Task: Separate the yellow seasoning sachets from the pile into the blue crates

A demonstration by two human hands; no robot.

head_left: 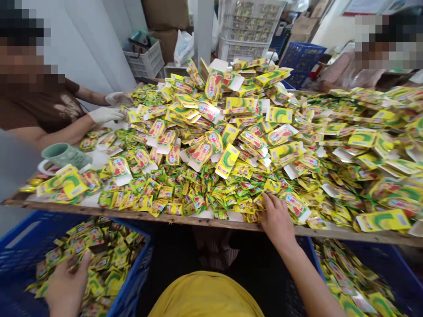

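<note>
A wooden table edge point(139, 212) runs across the view, under a deep heap of small yellow-green sachets point(211, 176) and larger yellow cards of sachets point(239, 105). My right hand point(277, 219) rests on the heap at the table's front edge, its fingers spread on loose sachets. Below the table on the left, my left hand point(66, 286) lies among loose sachets point(112, 268) inside a blue plastic crate point(132, 268). Its fingers partly hide what they touch, so I cannot tell whether they hold one.
A second blue crate point(373, 259) of sachets stands at lower right. A co-worker's white-gloved hands point(110, 110) work at the table's far left, near a green mug point(62, 155). Another person sits at far right. White and blue crates, bags and cartons stand behind the table.
</note>
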